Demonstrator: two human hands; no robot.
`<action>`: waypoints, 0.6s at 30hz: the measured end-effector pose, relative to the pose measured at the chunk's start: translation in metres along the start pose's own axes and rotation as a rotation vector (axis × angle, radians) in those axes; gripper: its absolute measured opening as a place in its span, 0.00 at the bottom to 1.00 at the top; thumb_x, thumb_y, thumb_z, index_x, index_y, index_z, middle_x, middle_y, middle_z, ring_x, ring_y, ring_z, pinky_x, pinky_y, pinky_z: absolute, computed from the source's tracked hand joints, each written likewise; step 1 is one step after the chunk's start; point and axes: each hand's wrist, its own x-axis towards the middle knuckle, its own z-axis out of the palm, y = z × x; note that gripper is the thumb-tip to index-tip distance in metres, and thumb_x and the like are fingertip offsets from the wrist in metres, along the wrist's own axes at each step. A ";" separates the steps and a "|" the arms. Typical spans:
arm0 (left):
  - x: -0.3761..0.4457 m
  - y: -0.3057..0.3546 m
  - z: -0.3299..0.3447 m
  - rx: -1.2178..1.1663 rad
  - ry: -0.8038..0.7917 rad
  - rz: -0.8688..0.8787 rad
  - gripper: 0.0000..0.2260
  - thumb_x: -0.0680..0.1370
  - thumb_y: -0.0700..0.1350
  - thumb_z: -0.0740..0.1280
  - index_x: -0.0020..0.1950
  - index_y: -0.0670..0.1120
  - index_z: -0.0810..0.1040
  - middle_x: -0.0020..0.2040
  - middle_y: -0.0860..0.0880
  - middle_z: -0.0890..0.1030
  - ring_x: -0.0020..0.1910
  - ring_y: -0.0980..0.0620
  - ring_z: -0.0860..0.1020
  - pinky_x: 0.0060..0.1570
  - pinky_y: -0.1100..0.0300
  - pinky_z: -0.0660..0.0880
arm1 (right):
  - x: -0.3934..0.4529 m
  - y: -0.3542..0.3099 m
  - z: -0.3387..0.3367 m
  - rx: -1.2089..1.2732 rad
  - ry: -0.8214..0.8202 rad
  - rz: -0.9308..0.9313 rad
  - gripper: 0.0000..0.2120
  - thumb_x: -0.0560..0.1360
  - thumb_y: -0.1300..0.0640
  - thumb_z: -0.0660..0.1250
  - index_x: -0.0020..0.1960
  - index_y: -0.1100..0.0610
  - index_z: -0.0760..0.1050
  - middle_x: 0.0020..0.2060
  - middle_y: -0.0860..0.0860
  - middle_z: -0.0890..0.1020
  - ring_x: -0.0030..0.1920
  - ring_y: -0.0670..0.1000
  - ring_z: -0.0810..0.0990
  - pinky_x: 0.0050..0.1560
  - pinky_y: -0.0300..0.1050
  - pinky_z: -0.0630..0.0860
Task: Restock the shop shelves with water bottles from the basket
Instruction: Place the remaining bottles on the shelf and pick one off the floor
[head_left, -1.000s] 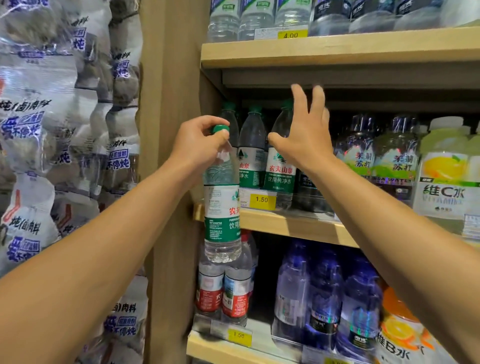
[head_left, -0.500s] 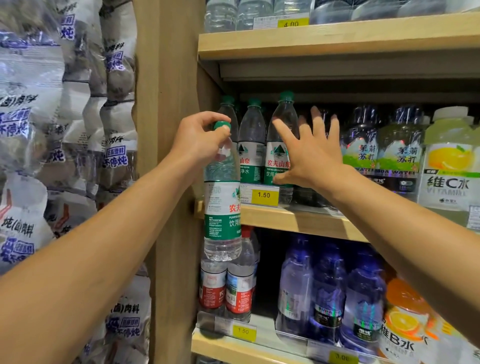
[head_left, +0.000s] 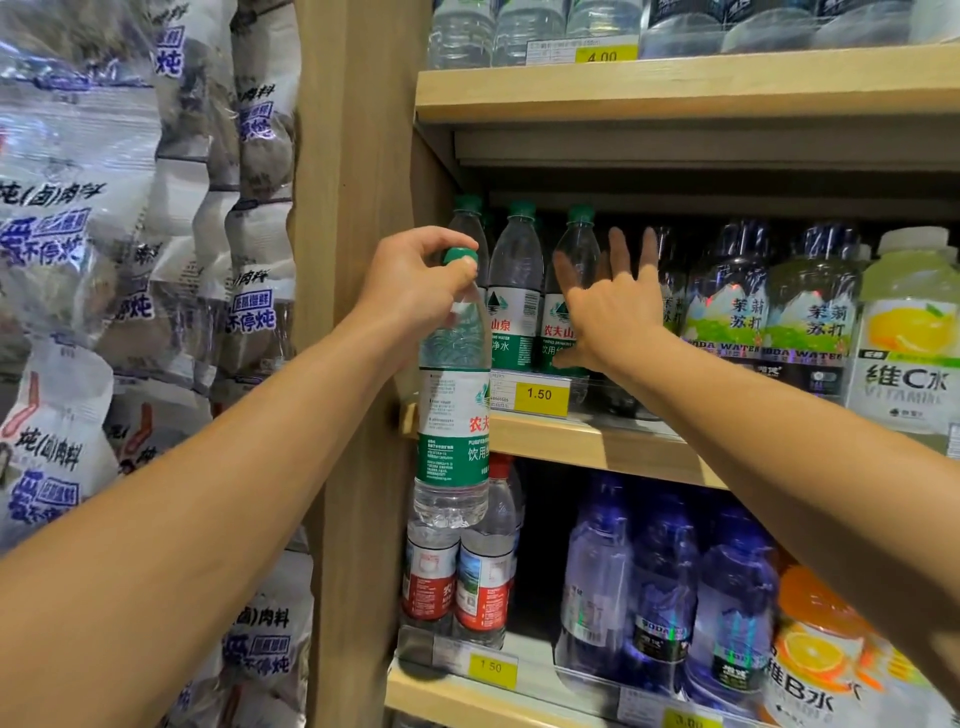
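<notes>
**Bottle hung by its cap beside a full row**

A bottle is held by the cap in the left hand, pinched shut, hanging before the shelf edge. The right hand, fingers spread and empty, is pressed among the shelved bottles. A slipped pinch could drop it; a hard push could topple neighbours.

Shop: wooden shelves of bottled drinks past both hands, yellow price tags, packaged goods left.
</notes>
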 end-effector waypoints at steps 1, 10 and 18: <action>-0.001 0.001 0.000 0.013 -0.002 0.007 0.08 0.80 0.41 0.67 0.57 0.49 0.82 0.51 0.52 0.80 0.50 0.51 0.81 0.45 0.46 0.83 | 0.002 -0.001 0.001 -0.025 -0.017 0.005 0.57 0.67 0.25 0.63 0.79 0.52 0.37 0.68 0.62 0.74 0.77 0.68 0.42 0.69 0.71 0.32; 0.001 0.001 -0.004 0.023 -0.005 0.028 0.07 0.80 0.42 0.68 0.56 0.50 0.82 0.53 0.51 0.80 0.51 0.51 0.81 0.45 0.47 0.83 | 0.016 -0.006 0.013 -0.224 -0.064 0.011 0.58 0.67 0.24 0.60 0.79 0.57 0.36 0.77 0.64 0.52 0.76 0.70 0.43 0.69 0.73 0.32; 0.005 -0.002 -0.005 0.012 -0.022 0.030 0.07 0.80 0.41 0.68 0.56 0.50 0.82 0.52 0.50 0.80 0.52 0.49 0.81 0.45 0.46 0.83 | 0.021 -0.014 0.014 -0.318 -0.074 0.028 0.55 0.71 0.27 0.60 0.78 0.60 0.37 0.78 0.64 0.51 0.76 0.69 0.43 0.69 0.71 0.31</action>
